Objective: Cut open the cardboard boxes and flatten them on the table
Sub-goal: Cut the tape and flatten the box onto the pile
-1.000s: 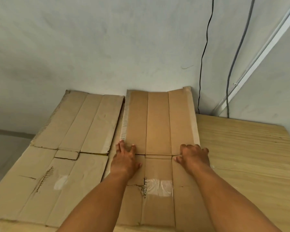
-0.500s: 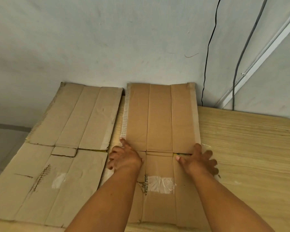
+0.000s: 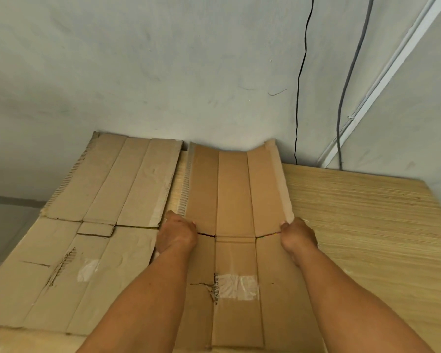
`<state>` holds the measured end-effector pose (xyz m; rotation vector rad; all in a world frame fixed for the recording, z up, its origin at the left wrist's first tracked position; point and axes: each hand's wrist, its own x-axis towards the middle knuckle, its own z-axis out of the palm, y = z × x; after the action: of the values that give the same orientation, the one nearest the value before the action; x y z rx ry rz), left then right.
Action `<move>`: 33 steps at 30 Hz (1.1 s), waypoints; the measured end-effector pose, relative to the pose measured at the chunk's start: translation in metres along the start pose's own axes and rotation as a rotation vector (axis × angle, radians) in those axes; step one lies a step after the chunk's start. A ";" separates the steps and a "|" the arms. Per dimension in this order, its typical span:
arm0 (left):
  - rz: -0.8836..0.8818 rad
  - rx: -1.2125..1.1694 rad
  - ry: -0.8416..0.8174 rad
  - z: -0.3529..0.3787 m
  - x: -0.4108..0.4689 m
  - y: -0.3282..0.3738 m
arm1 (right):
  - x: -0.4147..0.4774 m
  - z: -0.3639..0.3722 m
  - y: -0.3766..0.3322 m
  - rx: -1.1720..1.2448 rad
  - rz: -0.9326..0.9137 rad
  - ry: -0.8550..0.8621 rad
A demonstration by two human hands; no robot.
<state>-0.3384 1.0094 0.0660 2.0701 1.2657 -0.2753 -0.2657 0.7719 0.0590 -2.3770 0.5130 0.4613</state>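
Two cut-open brown cardboard boxes lie on the wooden table [image 3: 362, 225]. The left cardboard sheet [image 3: 92, 225] lies flat, with a torn patch and bits of tape. The right cardboard sheet [image 3: 233, 200] has tape near its middle, and its far half curls up at both side edges. My left hand [image 3: 177, 231] grips the left edge of that far half at the fold line. My right hand [image 3: 297, 234] grips the right edge at the same fold line.
A pale wall stands right behind the table's far edge. A black cable [image 3: 299, 98] and a grey cable [image 3: 341, 103] run down the wall at the back right. Bare wood lies to the right of the cardboard. Grey floor [image 3: 8, 222] shows at the far left.
My hands have moved from pressing flat on the right sheet out to its side edges and now grip them. The far half's edges have lifted.
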 end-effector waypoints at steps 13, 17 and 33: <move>0.230 -0.023 -0.002 -0.052 -0.036 -0.015 | -0.046 -0.031 0.009 0.271 -0.113 0.041; 0.281 -0.059 0.110 -0.101 -0.032 -0.017 | -0.067 -0.021 -0.021 0.351 -0.122 0.006; 0.234 0.001 0.337 -0.269 0.120 -0.101 | -0.131 0.155 -0.181 0.377 -0.085 -0.100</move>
<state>-0.4082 1.2976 0.1611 2.3066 1.1922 0.1864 -0.3228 1.0344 0.0999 -1.9950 0.4105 0.4026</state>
